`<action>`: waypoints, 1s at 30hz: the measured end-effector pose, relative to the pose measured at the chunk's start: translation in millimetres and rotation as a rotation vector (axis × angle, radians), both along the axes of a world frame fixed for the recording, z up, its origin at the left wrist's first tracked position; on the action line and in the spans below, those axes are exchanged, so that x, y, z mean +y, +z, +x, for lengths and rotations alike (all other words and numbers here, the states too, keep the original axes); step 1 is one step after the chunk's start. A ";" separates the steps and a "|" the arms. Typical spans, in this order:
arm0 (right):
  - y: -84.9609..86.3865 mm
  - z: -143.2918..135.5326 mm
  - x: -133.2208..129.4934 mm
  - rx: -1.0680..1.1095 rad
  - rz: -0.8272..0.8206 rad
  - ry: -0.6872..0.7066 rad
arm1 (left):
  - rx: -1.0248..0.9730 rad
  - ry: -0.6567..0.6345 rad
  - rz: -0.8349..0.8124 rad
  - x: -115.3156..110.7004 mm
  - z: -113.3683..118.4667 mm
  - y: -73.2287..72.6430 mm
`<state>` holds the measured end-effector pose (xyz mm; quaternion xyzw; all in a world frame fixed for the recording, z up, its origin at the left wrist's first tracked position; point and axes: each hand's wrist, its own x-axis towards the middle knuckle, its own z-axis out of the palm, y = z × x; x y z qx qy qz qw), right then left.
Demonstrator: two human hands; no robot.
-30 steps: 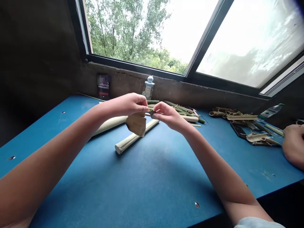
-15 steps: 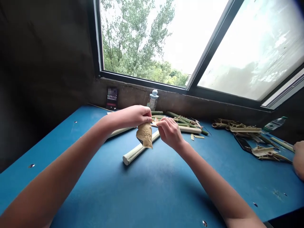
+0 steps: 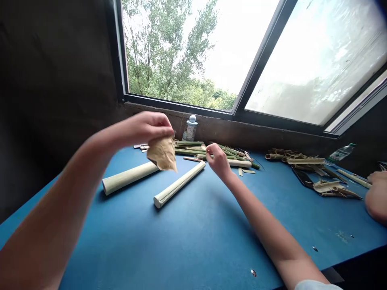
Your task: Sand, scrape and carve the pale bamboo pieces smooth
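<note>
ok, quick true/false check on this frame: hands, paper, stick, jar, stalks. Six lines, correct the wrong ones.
1. The left hand holds a piece of brown paper. True.
2. A pale stick lies on the blue table. True.
3. Both hands grip the paper. False: only the left does; the right hand is apart from it.
4. The paper lies flat on the table. False: it hangs from the left hand, above the table.
5. The jar stands below the window. True.
6. All the stalks stand upright in the jar. False: green stalks lie in a pile on the table.
</note>
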<state>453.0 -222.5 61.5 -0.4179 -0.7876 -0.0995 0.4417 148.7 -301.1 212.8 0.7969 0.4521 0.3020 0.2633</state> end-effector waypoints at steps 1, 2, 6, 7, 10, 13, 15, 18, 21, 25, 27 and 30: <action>-4.3 15.4 7.3 0.041 -0.037 -0.039 | -0.073 0.063 0.057 -1.1 -6.3 4.7; -8.4 29.7 13.3 0.074 -0.074 -0.071 | -0.133 0.140 0.129 1.1 -12.0 6.3; -22.3 59.4 22.5 0.106 -0.184 -0.110 | -0.099 0.421 0.198 39.8 -19.6 -27.9; -25.8 58.5 21.8 0.095 -0.197 -0.097 | -0.049 0.484 0.159 52.4 -18.1 -44.5; -38.5 41.5 15.7 0.026 -0.226 -0.014 | 0.135 0.564 0.036 79.8 -12.9 -90.2; -54.9 18.9 7.4 -0.065 -0.262 0.097 | 0.322 0.558 -0.007 81.4 -8.3 -102.1; -65.2 8.8 3.7 -0.102 -0.281 0.143 | 0.456 0.534 0.083 67.9 -0.8 -90.7; -74.9 5.0 5.2 -0.107 -0.301 0.152 | 0.695 0.468 0.283 28.2 21.0 -74.3; -77.0 10.3 13.9 -0.093 -0.325 0.143 | 0.913 0.201 0.057 -25.0 43.2 -89.4; -73.6 10.2 15.4 -0.070 -0.348 0.155 | 1.001 0.114 0.060 -74.5 51.2 -142.4; -71.9 -1.3 0.8 -0.069 -0.350 0.188 | 0.971 0.136 0.104 -79.5 47.4 -161.6; -70.9 -28.2 -36.2 -0.126 -0.344 0.328 | 0.923 0.139 0.070 -73.8 39.0 -170.6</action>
